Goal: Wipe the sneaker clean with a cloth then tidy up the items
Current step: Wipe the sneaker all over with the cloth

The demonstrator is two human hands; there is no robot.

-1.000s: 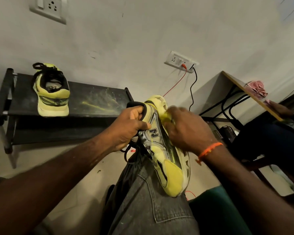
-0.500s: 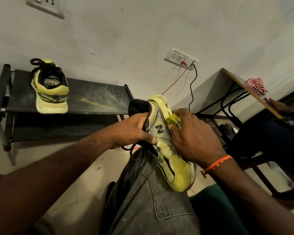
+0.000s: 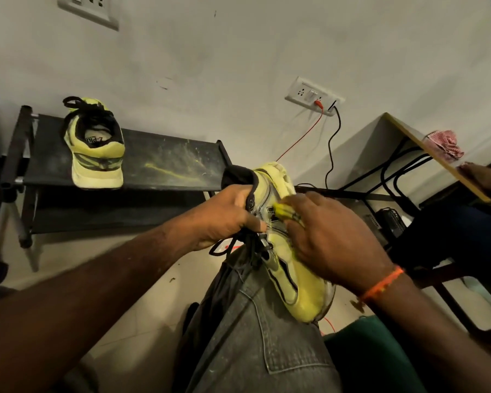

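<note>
A yellow sneaker [image 3: 288, 256] is being propped on the person's knee, heel up and toe pointing down toward the viewer, its sole facing right. The collar at the heel is being gripped by the left hand [image 3: 224, 217], fingers curled around it and thumb laid across the side panel. A small yellow cloth [image 3: 284, 211] is being pressed against the sneaker's side under the curled fingers of the right hand [image 3: 332, 242], which is blurred. A second sneaker [image 3: 95, 144] is being carried near the left end of a low black shoe rack [image 3: 170, 163], well apart, against a pale wall. Open floor is lying between rack and knee. A desk edge [image 3: 437, 157] is crowding the right side.
</note>
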